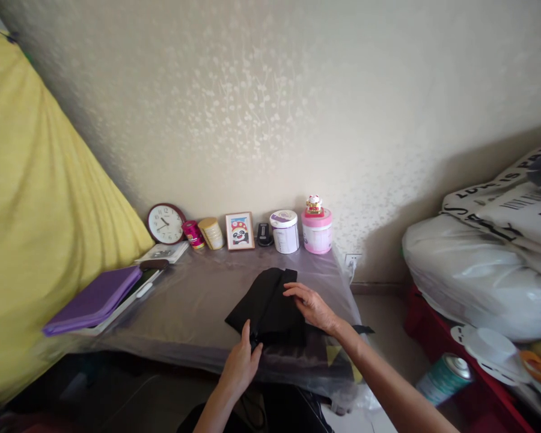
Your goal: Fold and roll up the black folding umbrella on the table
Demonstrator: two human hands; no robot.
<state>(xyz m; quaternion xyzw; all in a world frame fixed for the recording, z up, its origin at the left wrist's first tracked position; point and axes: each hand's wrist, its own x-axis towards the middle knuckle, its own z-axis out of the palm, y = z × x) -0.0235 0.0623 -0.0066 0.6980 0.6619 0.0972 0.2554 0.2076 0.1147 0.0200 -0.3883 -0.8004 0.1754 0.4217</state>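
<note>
A black folded cloth (267, 304) lies on the plastic-covered table (193, 307), near its front right. My left hand (243, 361) is at the cloth's near edge, fingers curled and pinching the fabric there. My right hand (313, 307) rests flat on the cloth's right side, fingers stretched out toward the fold. A thin black strap (363, 329) sticks out from behind my right wrist.
Along the wall stand a round clock (165, 223), small tins (205, 234), a framed panda picture (240, 231), a white tub (284, 231) and a pink tub (317, 231) with a figurine. A purple folder (94, 299) lies left. Yellow fabric (36, 198) hangs left; bundled bedding (487, 270) sits right.
</note>
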